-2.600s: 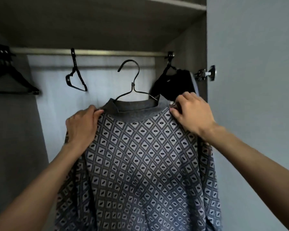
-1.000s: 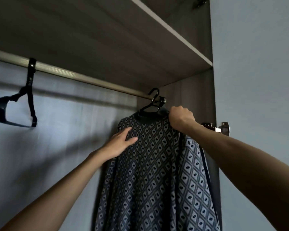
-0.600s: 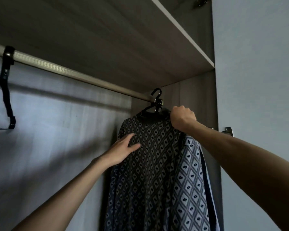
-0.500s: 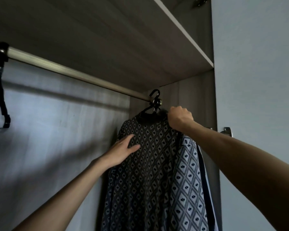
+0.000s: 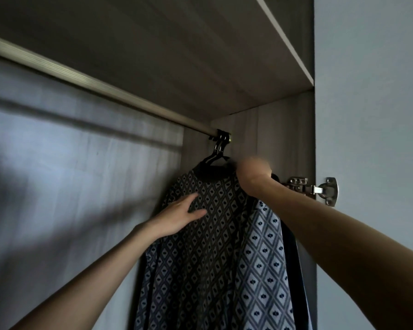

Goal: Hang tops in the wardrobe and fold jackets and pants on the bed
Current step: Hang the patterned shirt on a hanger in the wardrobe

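While left hand [image 5: 179, 217] lies spread on patterned top [image 5: 215, 270], raised right hand [image 5: 253, 173] blurs; grip unclear.

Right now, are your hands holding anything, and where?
The left hand lies flat on the grey diamond-patterned knit top, holding nothing. The right hand is at its shoulder, too blurred to tell.

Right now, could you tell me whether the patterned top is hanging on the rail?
On: its black hanger hooks over the rail, and the top hangs below.
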### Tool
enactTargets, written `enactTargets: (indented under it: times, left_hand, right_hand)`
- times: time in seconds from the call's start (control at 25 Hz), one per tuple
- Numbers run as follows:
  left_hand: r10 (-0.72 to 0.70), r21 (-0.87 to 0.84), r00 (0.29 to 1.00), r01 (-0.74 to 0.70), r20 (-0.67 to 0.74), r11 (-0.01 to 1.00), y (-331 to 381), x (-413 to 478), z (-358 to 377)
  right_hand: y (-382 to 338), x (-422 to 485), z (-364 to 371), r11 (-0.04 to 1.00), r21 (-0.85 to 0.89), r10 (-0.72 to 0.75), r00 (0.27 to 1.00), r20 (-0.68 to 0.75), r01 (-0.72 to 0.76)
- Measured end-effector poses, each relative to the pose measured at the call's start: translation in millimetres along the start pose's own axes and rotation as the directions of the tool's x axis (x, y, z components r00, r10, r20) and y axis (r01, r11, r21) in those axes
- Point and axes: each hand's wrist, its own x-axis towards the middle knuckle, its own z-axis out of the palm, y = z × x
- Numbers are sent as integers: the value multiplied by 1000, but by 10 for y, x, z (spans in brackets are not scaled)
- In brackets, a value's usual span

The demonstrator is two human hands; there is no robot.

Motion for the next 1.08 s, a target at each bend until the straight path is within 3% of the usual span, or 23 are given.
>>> enactTargets:
  times: [0.4,0.48,0.56,0.6,0.68,0.76,0.8,0.92,1.08]
  left_hand:
    - [40,-17,997,-39,62,999,63,112,188]
    - [25,-30,997,-23,74,999,4,85,235]
    - [14,-65,995,-8,97,998,-17,42,323]
    - [12,-109,993,1,120,994,-11,9,393]
    - [15,-193,981,23,195,981,47,-62,564]
    - [25,-235,957,45,287,971,118,-106,787]
    - [36,-239,941,48,337,970,168,-105,888]
    - [45,-197,922,34,386,980,315,-130,1163]
    - [-28,-190,952,90,306,978,503,-324,1332]
  right_hand:
    - [23,122,93,999,29,14,999,-33,-13]
    - [86,65,124,995,94,40,997,-59,-34]
    - [179,-118,191,961,273,86,990,-109,-54]
    - [231,-274,250,904,425,111,985,-132,-45]
    - [344,-725,375,685,728,144,984,-106,-22]
    - [454,-1248,560,523,845,137,989,46,-112]
    - [506,-1457,681,538,827,119,986,118,-164]
    - [640,-1904,1067,774,581,154,965,214,-253]
    - [752,-2302,1224,815,487,161,931,329,-313]
